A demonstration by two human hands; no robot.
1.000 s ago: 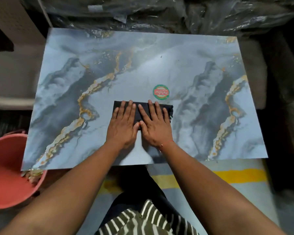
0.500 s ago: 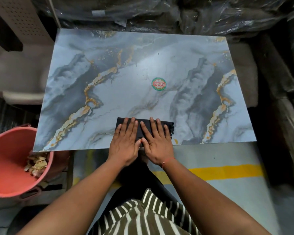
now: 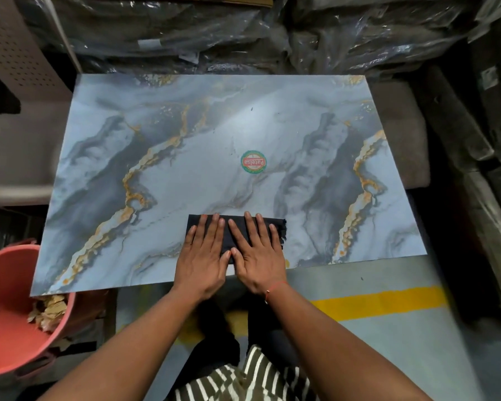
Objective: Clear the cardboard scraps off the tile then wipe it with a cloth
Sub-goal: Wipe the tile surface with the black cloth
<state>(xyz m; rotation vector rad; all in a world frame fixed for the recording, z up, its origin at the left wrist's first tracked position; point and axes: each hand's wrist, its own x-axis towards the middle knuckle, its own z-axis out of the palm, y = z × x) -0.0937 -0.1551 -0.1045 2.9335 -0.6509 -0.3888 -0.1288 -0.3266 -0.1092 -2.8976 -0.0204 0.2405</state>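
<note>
Two bare hands lie flat, side by side, on a folded black cloth (image 3: 235,231) near the front edge of the large blue-grey marbled tile with gold veins (image 3: 185,169). The left hand (image 3: 203,256) and the right hand (image 3: 258,256) have their fingers spread wide and straight, palms down; neither hand curls around or pinches the cloth, they only press it against the tile, with the thumbs almost meeting over its middle. The heels of both palms reach the tile's near edge, so the cloth sits at the close end of its path. No cardboard scraps show on the tile surface; torn brown pieces (image 3: 48,309) lie inside the round salmon-pink plastic tub (image 3: 9,314) beside the tile's front left corner, so the clearing step looks done and the wiping step is in hand. A few small dark specks (image 3: 252,109) show farther up the tile, beyond the round red-and-green sticker (image 3: 253,161), and an orange fleck sits just right of the right hand near the edge. The next move probably calls for pushing the cloth away across the tile under even pressure from both palms, then shifting sideways to cover the left and right portions, which the cloth does not touch now, and steering around or over the sticker without lifting it.
</note>
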